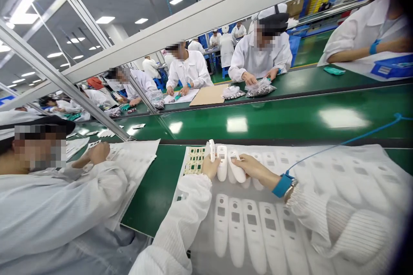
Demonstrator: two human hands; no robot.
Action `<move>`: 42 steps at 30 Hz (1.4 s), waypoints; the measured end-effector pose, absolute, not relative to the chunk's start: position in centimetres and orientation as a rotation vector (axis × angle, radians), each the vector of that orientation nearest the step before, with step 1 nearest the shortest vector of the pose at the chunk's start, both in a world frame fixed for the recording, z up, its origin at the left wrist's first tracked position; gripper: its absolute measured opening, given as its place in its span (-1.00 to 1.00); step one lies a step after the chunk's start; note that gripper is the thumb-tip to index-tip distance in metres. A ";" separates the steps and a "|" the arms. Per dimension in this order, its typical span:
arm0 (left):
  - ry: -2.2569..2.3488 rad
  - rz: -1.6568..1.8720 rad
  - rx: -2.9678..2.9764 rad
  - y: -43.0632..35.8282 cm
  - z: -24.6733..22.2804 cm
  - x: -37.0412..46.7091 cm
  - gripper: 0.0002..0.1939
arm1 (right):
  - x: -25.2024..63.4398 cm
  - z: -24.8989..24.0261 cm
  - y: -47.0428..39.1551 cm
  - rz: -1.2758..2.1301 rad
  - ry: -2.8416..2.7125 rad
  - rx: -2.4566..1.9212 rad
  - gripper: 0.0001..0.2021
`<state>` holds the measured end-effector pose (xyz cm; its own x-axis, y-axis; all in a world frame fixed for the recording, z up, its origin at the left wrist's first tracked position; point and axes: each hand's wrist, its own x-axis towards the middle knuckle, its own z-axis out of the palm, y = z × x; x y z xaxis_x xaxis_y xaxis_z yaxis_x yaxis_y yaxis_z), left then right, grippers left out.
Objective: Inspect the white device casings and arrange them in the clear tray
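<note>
Left hand [211, 166]: gripping one white plastic shell [212, 149] upright. Right hand [250, 166]: closed on another shell [237, 167]. Worktop [155, 189]: green, sheet-covered.

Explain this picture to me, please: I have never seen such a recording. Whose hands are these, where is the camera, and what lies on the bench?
The single view comes from a camera worn on a person's head, looking down at their own hands. The left hand grips one white plastic shell on edge; the right hand, with a blue wrist strap, rests its fingers on another white shell. More shells lie in rows on a white sheet over the green bench. A sheet of small pads lies beside them. Co-workers in white coats sit alongside and opposite.
</note>
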<state>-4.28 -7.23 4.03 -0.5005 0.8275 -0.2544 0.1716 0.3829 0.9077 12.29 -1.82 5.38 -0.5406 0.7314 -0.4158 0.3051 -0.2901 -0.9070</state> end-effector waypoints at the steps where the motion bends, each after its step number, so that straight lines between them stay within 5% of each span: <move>1: 1.928 1.111 0.876 -7.0 3.9 -4.1 -0.71 | 12.2 5.4 -1.7 1.882 -1.667 -1.308 -0.81; 9: 1.976 1.174 0.802 -7.3 4.6 -3.2 -0.68 | 11.4 4.8 -1.0 1.669 -1.944 -1.432 -0.80; 15: 1.575 1.316 0.677 -8.9 8.2 -1.0 -0.53 | 13.9 8.3 -1.1 1.340 -2.010 -1.320 -0.83; 20: 1.115 1.298 0.671 -10.1 12.5 3.0 -0.44 | 17.9 13.0 -3.6 1.638 -1.952 -1.011 -0.62; 24: 0.770 1.192 0.659 -10.9 15.1 6.1 -0.43 | 21.6 15.7 -6.6 1.915 -1.727 -0.771 -0.64; 31: 0.561 1.026 0.830 -11.7 17.8 10.7 -0.52 | 26.2 17.4 -9.3 1.898 -1.560 -0.688 -0.79; 42: 0.637 1.006 0.818 -11.2 17.9 16.0 -0.47 | 30.5 17.0 -8.9 1.817 -1.489 -0.829 -0.64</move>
<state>16.01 -11.21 17.95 0.4062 0.9091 -0.0928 -0.4721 0.2957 0.8305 30.55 -8.91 17.03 -0.5970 0.7989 -0.0734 -0.0846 -0.1537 -0.9845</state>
